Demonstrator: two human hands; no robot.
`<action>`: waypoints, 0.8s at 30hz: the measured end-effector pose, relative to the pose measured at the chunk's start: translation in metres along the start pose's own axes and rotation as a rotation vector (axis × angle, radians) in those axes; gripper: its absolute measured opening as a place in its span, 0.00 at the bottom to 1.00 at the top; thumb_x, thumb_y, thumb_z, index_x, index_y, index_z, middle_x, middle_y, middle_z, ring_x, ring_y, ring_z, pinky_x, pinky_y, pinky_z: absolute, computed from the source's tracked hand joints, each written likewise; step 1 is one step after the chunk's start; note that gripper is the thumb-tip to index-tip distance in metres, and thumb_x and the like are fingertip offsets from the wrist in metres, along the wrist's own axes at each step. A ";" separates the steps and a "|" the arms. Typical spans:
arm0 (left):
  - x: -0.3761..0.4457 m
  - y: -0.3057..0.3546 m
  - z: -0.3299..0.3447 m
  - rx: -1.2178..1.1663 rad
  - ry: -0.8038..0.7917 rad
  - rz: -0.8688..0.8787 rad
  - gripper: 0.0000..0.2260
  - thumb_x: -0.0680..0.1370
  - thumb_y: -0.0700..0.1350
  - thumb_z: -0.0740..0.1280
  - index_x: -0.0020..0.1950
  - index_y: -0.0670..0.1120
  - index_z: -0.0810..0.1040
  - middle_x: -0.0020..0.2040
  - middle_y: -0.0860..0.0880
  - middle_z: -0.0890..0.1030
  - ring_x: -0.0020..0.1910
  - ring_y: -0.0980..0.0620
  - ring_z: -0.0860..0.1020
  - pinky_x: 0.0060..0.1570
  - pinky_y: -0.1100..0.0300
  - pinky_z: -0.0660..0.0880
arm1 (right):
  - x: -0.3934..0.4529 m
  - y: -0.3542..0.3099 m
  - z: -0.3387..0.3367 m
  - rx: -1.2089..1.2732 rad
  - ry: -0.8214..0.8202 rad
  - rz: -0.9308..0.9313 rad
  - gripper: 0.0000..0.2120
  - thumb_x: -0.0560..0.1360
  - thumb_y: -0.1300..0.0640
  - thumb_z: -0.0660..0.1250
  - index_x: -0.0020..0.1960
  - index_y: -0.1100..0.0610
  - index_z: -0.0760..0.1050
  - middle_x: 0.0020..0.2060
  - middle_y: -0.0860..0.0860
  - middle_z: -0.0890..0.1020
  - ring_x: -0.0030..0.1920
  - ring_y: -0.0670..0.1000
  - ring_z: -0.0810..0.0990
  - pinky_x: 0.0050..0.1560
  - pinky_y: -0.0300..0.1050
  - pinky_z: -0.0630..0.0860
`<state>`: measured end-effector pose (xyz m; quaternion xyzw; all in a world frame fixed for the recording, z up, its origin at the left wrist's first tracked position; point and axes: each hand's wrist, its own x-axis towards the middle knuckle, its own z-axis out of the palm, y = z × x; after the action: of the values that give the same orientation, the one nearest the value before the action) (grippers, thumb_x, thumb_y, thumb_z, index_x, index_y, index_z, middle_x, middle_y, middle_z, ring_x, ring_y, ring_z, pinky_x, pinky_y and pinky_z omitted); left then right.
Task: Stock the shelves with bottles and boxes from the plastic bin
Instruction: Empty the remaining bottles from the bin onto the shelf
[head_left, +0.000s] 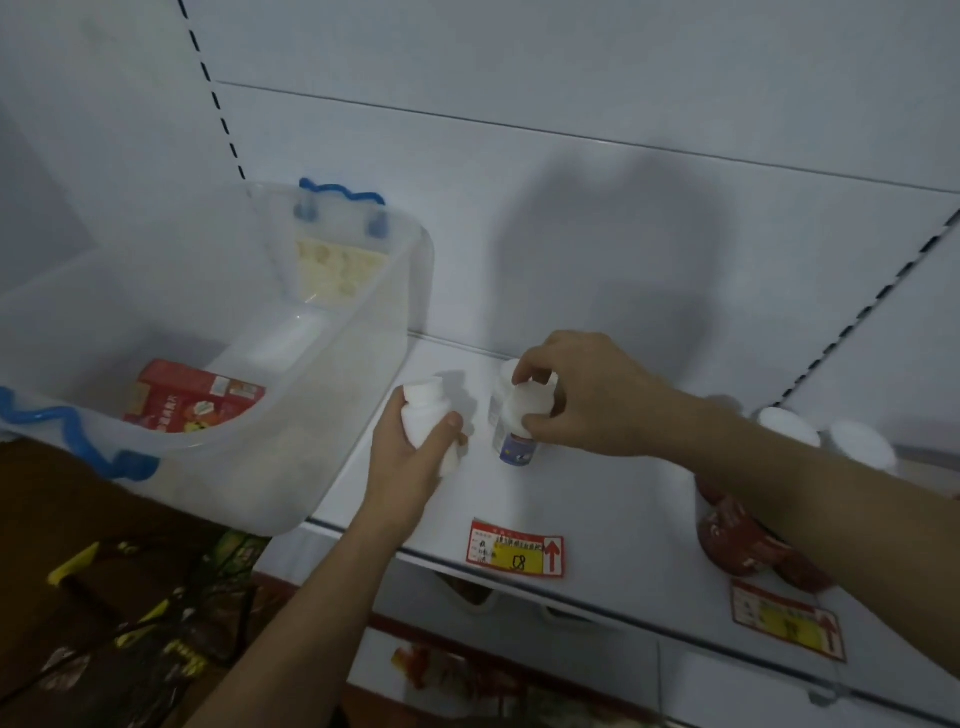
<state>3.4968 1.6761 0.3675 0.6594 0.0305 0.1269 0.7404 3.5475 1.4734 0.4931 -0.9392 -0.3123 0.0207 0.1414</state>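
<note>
My left hand (410, 457) grips a white bottle (428, 415) by its body, tilted, just above the white shelf (597, 499). My right hand (576, 395) holds the white cap of a second bottle (511, 439), which has a blue label at its base and stands on the shelf. Another white bottle seems to stand right behind it, mostly hidden by my fingers. The clear plastic bin (332, 415) with blue handles sits at the left. A red box (195, 397) lies inside it.
Two white-capped dark red bottles (743, 535) stand at the shelf's right, partly behind my right forearm. Price tags (516, 550) hang on the shelf's front edge. A lower shelf holds more goods. Brown patterned bags lie below the bin.
</note>
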 end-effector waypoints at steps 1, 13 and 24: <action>-0.001 0.000 -0.001 -0.085 -0.001 -0.029 0.19 0.71 0.52 0.74 0.60 0.50 0.77 0.49 0.43 0.82 0.45 0.46 0.81 0.50 0.44 0.80 | 0.000 -0.001 0.005 -0.010 -0.008 0.004 0.20 0.70 0.46 0.74 0.59 0.51 0.78 0.46 0.46 0.75 0.43 0.45 0.73 0.51 0.44 0.75; -0.001 0.014 -0.004 -0.526 -0.059 -0.255 0.16 0.76 0.52 0.60 0.45 0.42 0.80 0.37 0.37 0.79 0.31 0.40 0.76 0.32 0.55 0.75 | -0.018 -0.022 0.037 0.136 0.320 -0.024 0.16 0.77 0.45 0.69 0.62 0.50 0.75 0.53 0.44 0.74 0.37 0.36 0.73 0.42 0.31 0.68; 0.000 0.006 -0.001 -0.359 -0.060 -0.113 0.23 0.78 0.59 0.55 0.47 0.45 0.83 0.46 0.39 0.81 0.43 0.38 0.79 0.36 0.53 0.77 | -0.012 -0.054 0.055 0.534 0.299 0.094 0.13 0.79 0.51 0.69 0.63 0.49 0.77 0.54 0.44 0.80 0.48 0.41 0.78 0.48 0.33 0.75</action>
<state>3.4958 1.6780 0.3733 0.5174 0.0223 0.0690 0.8527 3.4989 1.5215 0.4546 -0.8748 -0.2279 -0.0297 0.4266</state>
